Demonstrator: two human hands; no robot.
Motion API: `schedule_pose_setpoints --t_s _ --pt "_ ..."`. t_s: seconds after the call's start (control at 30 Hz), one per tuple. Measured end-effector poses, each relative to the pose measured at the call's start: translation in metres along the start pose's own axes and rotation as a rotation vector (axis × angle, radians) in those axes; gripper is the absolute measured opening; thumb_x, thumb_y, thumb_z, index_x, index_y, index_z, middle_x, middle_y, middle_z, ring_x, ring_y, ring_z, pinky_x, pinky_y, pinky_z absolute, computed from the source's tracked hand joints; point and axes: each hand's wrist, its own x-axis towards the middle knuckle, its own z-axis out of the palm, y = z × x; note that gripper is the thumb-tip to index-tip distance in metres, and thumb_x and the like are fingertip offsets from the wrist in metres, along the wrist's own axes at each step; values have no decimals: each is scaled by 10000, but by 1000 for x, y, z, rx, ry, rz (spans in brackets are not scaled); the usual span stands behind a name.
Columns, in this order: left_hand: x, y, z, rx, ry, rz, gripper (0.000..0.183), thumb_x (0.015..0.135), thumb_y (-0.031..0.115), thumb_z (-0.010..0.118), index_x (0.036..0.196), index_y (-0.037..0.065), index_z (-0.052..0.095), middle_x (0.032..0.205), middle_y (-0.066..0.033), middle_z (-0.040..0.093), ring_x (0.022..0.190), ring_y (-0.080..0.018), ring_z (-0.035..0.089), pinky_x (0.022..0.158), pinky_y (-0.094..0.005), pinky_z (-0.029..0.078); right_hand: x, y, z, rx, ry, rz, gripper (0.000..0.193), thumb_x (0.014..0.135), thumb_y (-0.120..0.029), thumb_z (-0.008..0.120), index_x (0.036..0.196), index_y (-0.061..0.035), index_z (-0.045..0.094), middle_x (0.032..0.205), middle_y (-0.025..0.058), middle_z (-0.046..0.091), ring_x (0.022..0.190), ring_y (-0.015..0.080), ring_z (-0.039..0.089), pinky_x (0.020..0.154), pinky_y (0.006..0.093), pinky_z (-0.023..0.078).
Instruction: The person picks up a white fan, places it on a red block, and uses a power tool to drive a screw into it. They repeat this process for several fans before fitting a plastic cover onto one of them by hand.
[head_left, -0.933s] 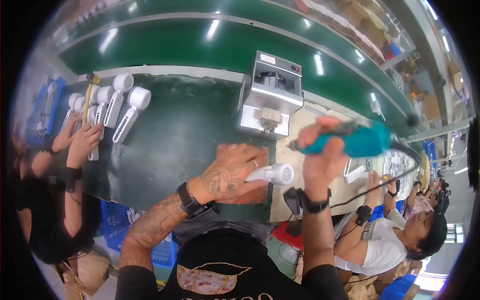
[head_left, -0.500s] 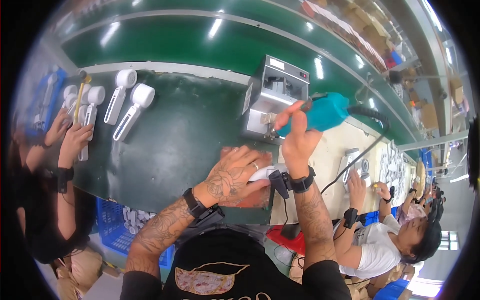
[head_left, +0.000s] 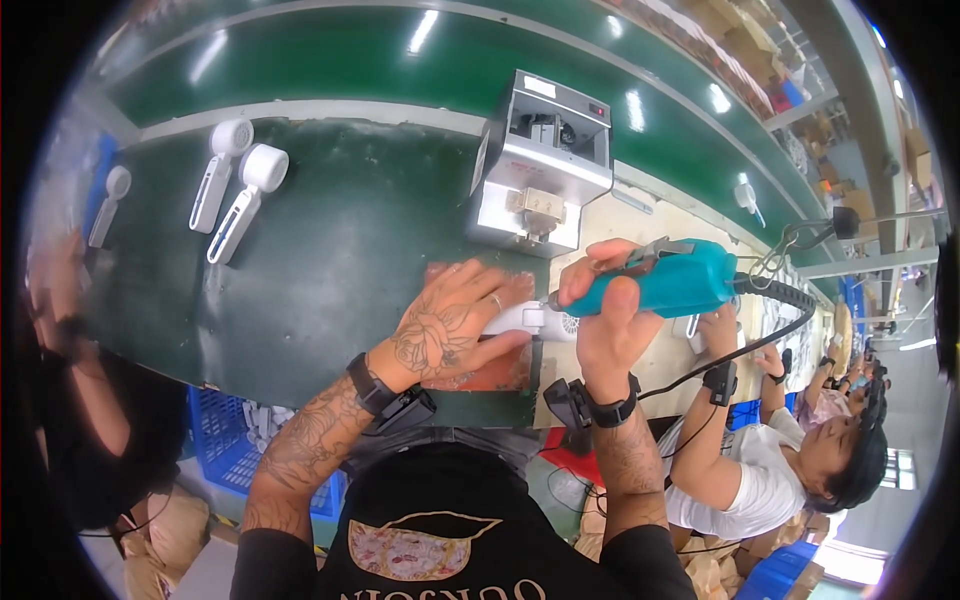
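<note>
My left hand (head_left: 455, 325) is closed around a white handheld fan (head_left: 515, 320) and presses it down on a reddish-brown pad (head_left: 485, 377). The fan's round grilled head points right, partly hidden behind my right hand. My right hand (head_left: 612, 325) grips a teal electric screwdriver (head_left: 675, 280), held nearly level with its black cord running off to the right. Its tip is just above the fan, by the joint between handle and head. Whether the tip touches a screw cannot be made out.
A grey screw feeder (head_left: 545, 160) stands behind my hands. Two white fans (head_left: 240, 205) lie on the green table to the left, another (head_left: 110, 205) farther left. A blue crate (head_left: 240, 455) sits below the table. At right a co-worker (head_left: 760, 460) works at the same bench.
My right hand has brought the screwdriver from the screw feeder down and nearer to the fan. My left hand keeps its hold. At far left, the other person's hands have withdrawn from the fans.
</note>
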Motion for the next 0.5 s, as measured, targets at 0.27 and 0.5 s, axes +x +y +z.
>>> schedule_pose_setpoints --t_s 0.27,0.5 --pt "-1 0 2 -7 -17 -26 456 826 329 752 1215 107 665 1171 -55 617 1059 -277 564 934 -437 460 -6 14 -1 -12 -10 0 509 946 -469 669 1036 14 535 732 95 569 643 204 569 590 331 463" --pt "2 2 -1 75 -46 19 498 893 334 666 1292 44 598 1189 -117 592 1081 -303 542 954 -440 451 -5 22 1 13 16 -13 364 991 -352 620 957 -6 512 709 101 557 623 201 554 591 336 466"
